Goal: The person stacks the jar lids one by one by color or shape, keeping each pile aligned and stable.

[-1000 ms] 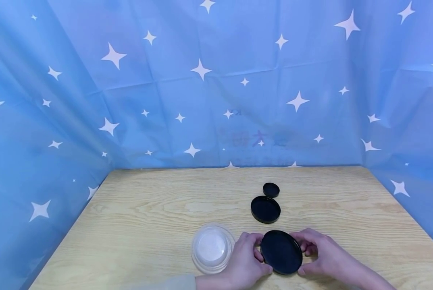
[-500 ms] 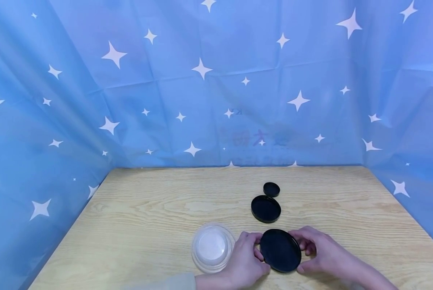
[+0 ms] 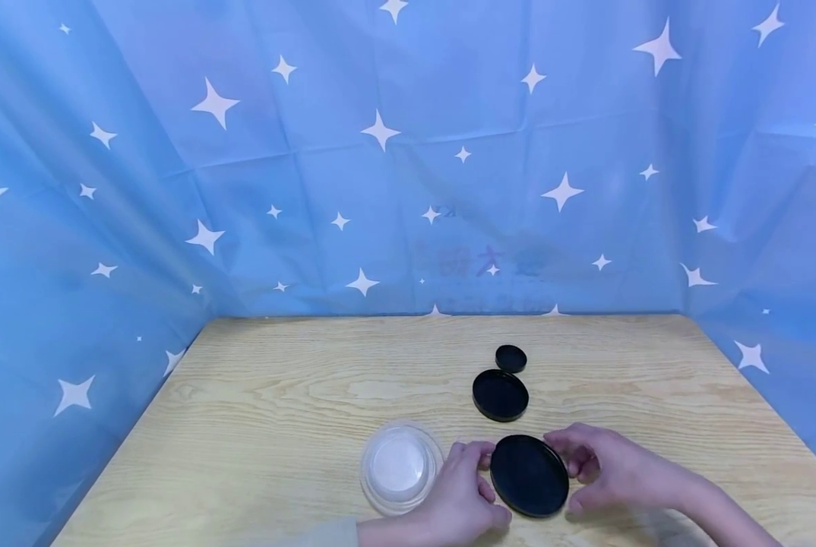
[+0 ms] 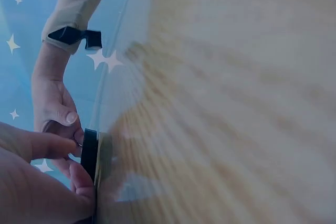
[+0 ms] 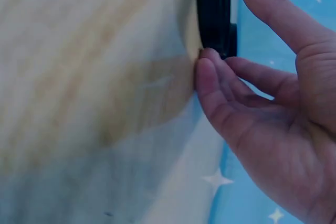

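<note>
A large black round lid (image 3: pixel 529 476) lies flat on the wooden table, raised rim upward, between the two hands. My left hand (image 3: pixel 459 494) is at its left side, fingertips right at the rim and the thumb a little off it. On the right, my right hand (image 3: pixel 602 467) has loosely bent fingers beside the rim; a gap shows between its thumb and the lid. In the right wrist view, the lid (image 5: pixel 214 11) appears edge-on, with fingertips close below it. Clear round plastic containers (image 3: pixel 374 497), seemingly nested, stand left of the left hand, which partly covers them.
Farther back on the table (image 3: pixel 278 395) lie a medium black lid (image 3: pixel 501 395) and a small black lid (image 3: pixel 511 358), almost in line. A blue star-patterned curtain (image 3: pixel 298 175) encloses the back and both sides.
Both hands have loosened from the large lid; the right hand has shifted slightly right and its thumb has come off the rim. The lid stays almost in place.
</note>
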`<control>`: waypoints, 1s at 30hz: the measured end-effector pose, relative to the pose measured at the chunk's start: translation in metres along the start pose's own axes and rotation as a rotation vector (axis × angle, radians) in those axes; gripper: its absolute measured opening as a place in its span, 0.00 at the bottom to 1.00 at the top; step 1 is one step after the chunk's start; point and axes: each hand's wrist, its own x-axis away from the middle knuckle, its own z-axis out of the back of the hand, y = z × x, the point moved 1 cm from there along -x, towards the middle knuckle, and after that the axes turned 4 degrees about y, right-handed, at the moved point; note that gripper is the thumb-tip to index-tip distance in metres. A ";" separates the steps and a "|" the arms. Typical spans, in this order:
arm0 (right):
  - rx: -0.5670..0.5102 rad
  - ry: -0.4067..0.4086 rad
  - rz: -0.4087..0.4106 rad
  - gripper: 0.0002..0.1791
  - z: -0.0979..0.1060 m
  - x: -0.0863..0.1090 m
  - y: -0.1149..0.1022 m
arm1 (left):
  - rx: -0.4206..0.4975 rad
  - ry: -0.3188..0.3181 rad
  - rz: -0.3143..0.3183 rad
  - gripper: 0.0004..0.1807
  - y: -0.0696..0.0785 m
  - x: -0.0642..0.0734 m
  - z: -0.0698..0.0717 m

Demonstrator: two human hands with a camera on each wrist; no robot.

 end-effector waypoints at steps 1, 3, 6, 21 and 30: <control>-0.014 -0.011 -0.012 0.41 0.002 -0.001 -0.001 | 0.019 -0.009 0.013 0.40 0.001 0.001 0.001; -0.046 -0.020 -0.044 0.41 0.006 -0.002 -0.001 | 0.054 -0.014 0.014 0.41 0.005 0.002 0.004; -0.074 -0.016 -0.098 0.41 0.010 -0.006 -0.003 | 0.092 -0.012 -0.012 0.42 0.015 0.001 0.012; 0.081 0.259 -0.162 0.41 0.029 -0.043 -0.011 | -0.118 -0.230 -0.204 0.48 0.045 -0.093 0.073; 0.055 0.297 -0.212 0.44 0.024 -0.059 0.007 | -0.093 -0.329 -0.125 0.51 0.014 -0.134 0.075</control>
